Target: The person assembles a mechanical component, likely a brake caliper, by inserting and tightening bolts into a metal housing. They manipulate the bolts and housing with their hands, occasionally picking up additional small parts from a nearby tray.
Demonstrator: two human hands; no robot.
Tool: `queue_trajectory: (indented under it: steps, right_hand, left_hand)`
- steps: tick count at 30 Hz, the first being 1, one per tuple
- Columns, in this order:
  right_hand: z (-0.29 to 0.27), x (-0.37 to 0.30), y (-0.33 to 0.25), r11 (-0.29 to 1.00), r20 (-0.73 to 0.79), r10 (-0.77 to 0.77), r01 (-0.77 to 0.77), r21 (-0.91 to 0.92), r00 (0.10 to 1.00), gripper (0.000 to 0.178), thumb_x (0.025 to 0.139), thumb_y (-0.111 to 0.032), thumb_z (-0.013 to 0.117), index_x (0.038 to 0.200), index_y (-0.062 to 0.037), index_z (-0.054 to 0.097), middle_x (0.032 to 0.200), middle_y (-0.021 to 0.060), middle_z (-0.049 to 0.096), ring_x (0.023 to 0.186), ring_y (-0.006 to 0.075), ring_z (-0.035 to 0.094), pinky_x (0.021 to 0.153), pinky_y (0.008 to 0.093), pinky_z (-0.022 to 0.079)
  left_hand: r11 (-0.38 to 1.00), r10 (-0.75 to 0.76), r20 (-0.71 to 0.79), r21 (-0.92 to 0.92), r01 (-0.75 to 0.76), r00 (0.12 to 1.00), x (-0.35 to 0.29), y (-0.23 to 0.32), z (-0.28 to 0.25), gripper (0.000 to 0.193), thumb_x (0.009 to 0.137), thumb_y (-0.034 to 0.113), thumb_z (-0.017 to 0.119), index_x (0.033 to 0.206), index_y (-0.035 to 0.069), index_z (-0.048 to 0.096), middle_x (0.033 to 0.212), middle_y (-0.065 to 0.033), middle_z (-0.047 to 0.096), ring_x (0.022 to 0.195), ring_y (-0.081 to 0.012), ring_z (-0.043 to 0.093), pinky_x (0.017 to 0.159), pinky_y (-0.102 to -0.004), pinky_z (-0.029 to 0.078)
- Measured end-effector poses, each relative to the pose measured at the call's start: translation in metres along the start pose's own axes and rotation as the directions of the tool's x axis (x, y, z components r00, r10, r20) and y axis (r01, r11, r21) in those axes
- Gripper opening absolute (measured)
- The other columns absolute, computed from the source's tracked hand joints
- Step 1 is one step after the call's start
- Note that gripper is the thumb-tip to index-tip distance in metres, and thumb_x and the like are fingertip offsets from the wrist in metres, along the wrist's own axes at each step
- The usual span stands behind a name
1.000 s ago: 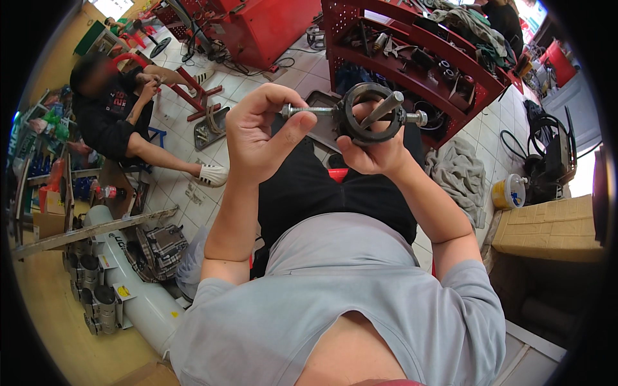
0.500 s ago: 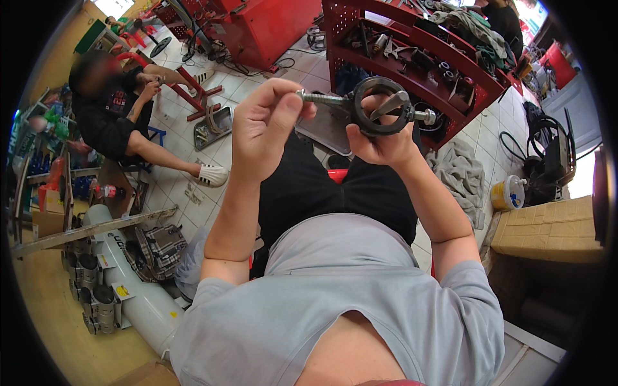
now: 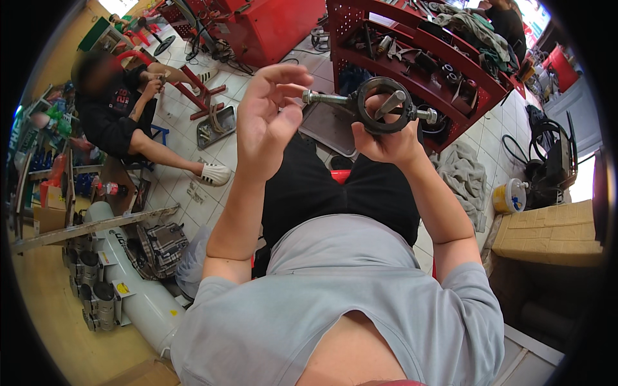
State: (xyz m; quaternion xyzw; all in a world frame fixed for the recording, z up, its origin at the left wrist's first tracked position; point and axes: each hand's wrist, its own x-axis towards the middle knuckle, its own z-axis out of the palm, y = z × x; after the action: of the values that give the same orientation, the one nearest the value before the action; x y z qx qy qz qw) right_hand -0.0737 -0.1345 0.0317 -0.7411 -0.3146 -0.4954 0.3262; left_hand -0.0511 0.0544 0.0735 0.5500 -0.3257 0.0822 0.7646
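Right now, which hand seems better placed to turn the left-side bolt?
Likely the left hand: it is open, near the left-side bolt, while the right hand is busy holding the black ring.

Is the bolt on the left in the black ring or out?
In: the bolt juts from the side of the black ring, threads showing.

White-tiled floor [image 3: 187, 193] is bearing a small dark-grey rectangular tray [image 3: 226, 123], a larger flat grey tray [image 3: 328, 132], a crumpled grey cloth [image 3: 462, 177], a yellow-and-white plastic bucket [image 3: 507, 197]. Red perforated-metal cart [image 3: 337, 45] is holding rumpled grey-green rags [image 3: 473, 29] on top, assorted metal tools [image 3: 400, 51] below.
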Motion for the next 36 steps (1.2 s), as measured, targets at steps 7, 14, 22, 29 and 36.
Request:
queue_trajectory:
  steps: [7, 14, 22, 29, 36]
  right_hand:
    - [0.001, 0.003, -0.001, 1.000, 0.001, -0.008, 0.008, -0.015, 1.000, 0.020, 0.058, -0.008, 0.064, 0.077, -0.0027, 0.059, 0.077, 0.0107, 0.059, 0.067, 0.0291, 0.059, 0.057, 0.0362, 0.050]
    - [0.001, -0.003, 0.008, 1.000, 0.050, -0.017, 0.017, 0.007, 0.999, 0.027, 0.057, -0.012, 0.068, 0.079, -0.0017, 0.058, 0.077, 0.0115, 0.055, 0.064, 0.0290, 0.058, 0.057, 0.0369, 0.050]
    - [-0.002, -0.004, 0.013, 0.998, 0.054, -0.049, 0.052, -0.046, 0.997, 0.031, 0.055, -0.015, 0.071, 0.079, -0.0014, 0.057, 0.078, 0.0120, 0.055, 0.064, 0.0288, 0.058, 0.057, 0.0365, 0.050]
    - [-0.003, 0.000, 0.011, 0.998, 0.063, -0.055, 0.057, -0.016, 0.996, 0.029, 0.053, -0.013, 0.070, 0.076, -0.0019, 0.056, 0.076, 0.0113, 0.057, 0.062, 0.0289, 0.058, 0.057, 0.0361, 0.051]
    - [0.000, 0.001, 0.011, 0.998, 0.063, -0.059, 0.060, -0.014, 0.996, 0.030, 0.053, -0.011, 0.070, 0.079, -0.0012, 0.058, 0.082, 0.0131, 0.062, 0.065, 0.0291, 0.062, 0.057, 0.0361, 0.052]
  left_hand:
    - [0.972, 0.095, 0.052, 0.210, -0.104, 0.994, -0.003, -0.012, -0.003, 0.033, 0.097, 0.029, 0.052, 0.096, -0.003, 0.060, 0.088, -0.0093, 0.063, 0.081, -0.0118, 0.058, 0.075, -0.0251, 0.044]
    - [0.998, -0.043, 0.193, 0.051, 0.034, 0.980, -0.003, -0.024, -0.024, 0.022, 0.089, 0.015, 0.060, 0.104, -0.001, 0.057, 0.092, -0.0031, 0.060, 0.083, -0.0077, 0.056, 0.075, -0.0213, 0.042]
    - [0.997, -0.072, 0.080, 0.045, 0.068, 0.994, 0.000, -0.017, -0.015, 0.020, 0.094, 0.020, 0.058, 0.097, 0.000, 0.059, 0.086, -0.0020, 0.059, 0.077, -0.0063, 0.054, 0.069, -0.0186, 0.040]
    - [0.994, 0.040, 0.108, 0.098, -0.051, 0.993, -0.006, -0.016, -0.003, 0.024, 0.096, 0.024, 0.055, 0.099, 0.000, 0.057, 0.088, -0.0021, 0.058, 0.080, -0.0060, 0.053, 0.071, -0.0185, 0.041]
    - [0.977, -0.212, 0.293, 0.044, 0.209, 0.932, -0.006, -0.026, -0.024, 0.035, 0.099, 0.031, 0.048, 0.082, 0.001, 0.056, 0.071, -0.0023, 0.052, 0.067, -0.0078, 0.049, 0.061, -0.0208, 0.038]
